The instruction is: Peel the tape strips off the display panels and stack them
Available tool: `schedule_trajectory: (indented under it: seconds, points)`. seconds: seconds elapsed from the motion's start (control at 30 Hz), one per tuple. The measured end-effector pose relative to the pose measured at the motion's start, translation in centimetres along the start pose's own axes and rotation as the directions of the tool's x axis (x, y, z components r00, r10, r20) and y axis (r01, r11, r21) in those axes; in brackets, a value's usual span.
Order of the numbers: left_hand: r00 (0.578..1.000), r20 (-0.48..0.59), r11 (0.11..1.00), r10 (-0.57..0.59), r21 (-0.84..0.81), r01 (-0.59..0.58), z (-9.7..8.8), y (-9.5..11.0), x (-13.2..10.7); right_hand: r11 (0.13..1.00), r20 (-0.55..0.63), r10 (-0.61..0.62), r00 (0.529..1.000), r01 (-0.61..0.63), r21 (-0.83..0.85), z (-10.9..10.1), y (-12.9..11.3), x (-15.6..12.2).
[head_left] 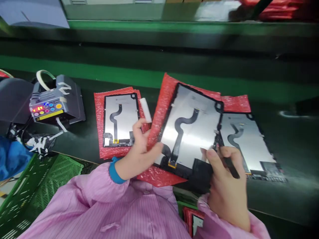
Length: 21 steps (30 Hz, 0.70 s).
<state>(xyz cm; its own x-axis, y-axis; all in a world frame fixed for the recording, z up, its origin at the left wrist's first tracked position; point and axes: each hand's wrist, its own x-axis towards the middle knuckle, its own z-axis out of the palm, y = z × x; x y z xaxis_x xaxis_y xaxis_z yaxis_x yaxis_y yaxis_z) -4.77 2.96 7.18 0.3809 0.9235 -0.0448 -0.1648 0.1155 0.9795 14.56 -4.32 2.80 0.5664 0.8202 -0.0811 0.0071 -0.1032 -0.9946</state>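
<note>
A silver panel (pixel 191 122) with a black S-shaped flex cable lies on a red bubble-wrap sheet (pixel 166 89) in the middle. My left hand (pixel 139 146) grips the left edge of this panel and its red sheet, and a white strip (pixel 145 109) stands up from its fingers. My right hand (pixel 224 172) is closed round a thin black tool (pixel 228 159) whose tip rests at the panel's right edge. A second panel (pixel 121 119) lies on red wrap to the left. A third panel (pixel 246 142) lies to the right.
A grey tape dispenser (pixel 56 101) with coloured buttons stands at the left on the dark green bench (pixel 286 139). A green plastic crate (pixel 37 182) sits at the lower left beside blue cloth (pixel 11 159). More red-wrapped panels (pixel 193 220) show below the bench edge.
</note>
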Motion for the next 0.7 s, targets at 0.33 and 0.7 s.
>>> schedule_trajectory:
  seconds: [0.33, 0.7]
  points:
    - [0.843, -0.507, 0.786, 0.181, 0.589, 0.185, -13.2, 0.2, -1.1, 0.99, 0.195, -0.035, 0.98, 0.006, 0.144, 9.4, -0.8, 3.4]
    - [0.858, -0.485, 0.476, 0.168, 0.802, 0.361, -15.4, 0.3, -2.6, 0.969, 0.45, -0.106, 0.887, 0.194, -0.156, 15.1, 0.7, 3.9]
